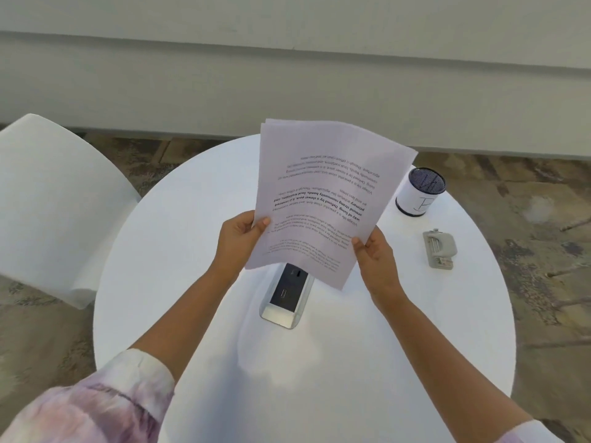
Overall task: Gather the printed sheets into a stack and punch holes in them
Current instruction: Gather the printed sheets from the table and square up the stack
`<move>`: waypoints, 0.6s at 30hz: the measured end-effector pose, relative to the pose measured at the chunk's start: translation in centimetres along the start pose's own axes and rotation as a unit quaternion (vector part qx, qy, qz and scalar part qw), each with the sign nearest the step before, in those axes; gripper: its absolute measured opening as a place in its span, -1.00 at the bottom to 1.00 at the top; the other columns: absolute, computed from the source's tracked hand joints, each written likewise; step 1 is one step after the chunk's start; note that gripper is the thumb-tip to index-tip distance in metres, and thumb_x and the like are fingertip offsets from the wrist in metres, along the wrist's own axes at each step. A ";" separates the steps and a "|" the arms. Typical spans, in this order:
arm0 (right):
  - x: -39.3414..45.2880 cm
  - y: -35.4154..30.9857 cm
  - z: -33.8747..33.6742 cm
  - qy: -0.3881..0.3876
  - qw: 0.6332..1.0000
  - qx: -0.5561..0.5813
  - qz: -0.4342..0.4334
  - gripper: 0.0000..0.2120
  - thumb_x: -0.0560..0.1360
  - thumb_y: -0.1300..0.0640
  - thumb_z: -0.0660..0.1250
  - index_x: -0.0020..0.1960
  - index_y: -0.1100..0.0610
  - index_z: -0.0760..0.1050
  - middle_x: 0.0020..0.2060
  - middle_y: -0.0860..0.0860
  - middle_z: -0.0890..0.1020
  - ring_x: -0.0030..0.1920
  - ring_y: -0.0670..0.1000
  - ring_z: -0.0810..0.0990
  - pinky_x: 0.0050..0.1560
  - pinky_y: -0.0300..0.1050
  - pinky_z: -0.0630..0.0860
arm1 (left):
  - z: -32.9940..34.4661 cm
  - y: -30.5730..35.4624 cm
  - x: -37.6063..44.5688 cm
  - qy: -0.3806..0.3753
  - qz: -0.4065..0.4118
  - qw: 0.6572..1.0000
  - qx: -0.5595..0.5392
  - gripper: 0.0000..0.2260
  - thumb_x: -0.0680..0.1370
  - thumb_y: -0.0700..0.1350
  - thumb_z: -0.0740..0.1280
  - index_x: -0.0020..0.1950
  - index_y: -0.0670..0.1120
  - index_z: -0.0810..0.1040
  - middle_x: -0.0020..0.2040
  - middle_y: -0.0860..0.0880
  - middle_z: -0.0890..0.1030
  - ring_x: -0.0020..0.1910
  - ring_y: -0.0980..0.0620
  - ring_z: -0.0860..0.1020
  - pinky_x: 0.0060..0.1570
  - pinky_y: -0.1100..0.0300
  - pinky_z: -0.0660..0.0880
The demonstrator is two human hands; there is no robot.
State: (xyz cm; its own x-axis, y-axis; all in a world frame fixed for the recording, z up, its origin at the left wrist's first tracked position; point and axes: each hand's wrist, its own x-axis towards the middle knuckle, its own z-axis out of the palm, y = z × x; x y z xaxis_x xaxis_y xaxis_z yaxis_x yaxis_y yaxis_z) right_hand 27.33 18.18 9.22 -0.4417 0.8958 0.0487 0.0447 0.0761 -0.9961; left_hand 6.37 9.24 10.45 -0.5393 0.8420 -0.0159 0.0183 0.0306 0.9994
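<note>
A stack of printed sheets is held up above the round white table, tilted away from me, with its text upside down. My left hand grips the stack's lower left edge, thumb on top. My right hand pinches the lower right edge. The sheets' far edges are slightly fanned. A grey hole punch lies on the table to the right, apart from both hands.
A silver and black power outlet box is set in the table's middle, partly under the sheets. A mesh pen holder with a white label stands at the back right. A white chair is at the left.
</note>
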 end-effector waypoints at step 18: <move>-1.0 0.6 0.6 -0.030 0.999 -0.016 0.033 -0.75 0.60 0.22 0.08 0.15 -0.06 0.40 0.03 -0.09 0.57 0.01 -0.22 0.56 -0.11 -0.40 0.51 | 0.6 -2.3 -1.9 0.029 -0.058 0.998 0.020 -0.81 0.56 -0.15 0.23 0.17 -0.07 0.49 0.06 -0.06 0.58 0.02 -0.06 0.54 -0.07 0.19 0.51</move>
State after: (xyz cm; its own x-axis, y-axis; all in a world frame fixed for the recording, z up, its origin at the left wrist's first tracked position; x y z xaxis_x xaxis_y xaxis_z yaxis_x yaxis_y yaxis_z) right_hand 27.25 17.12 8.49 -0.4906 0.8711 -0.0225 0.1029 0.0323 -0.9942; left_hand 7.83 7.94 8.13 -0.5868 0.7996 -0.1281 -0.0135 0.1486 0.9888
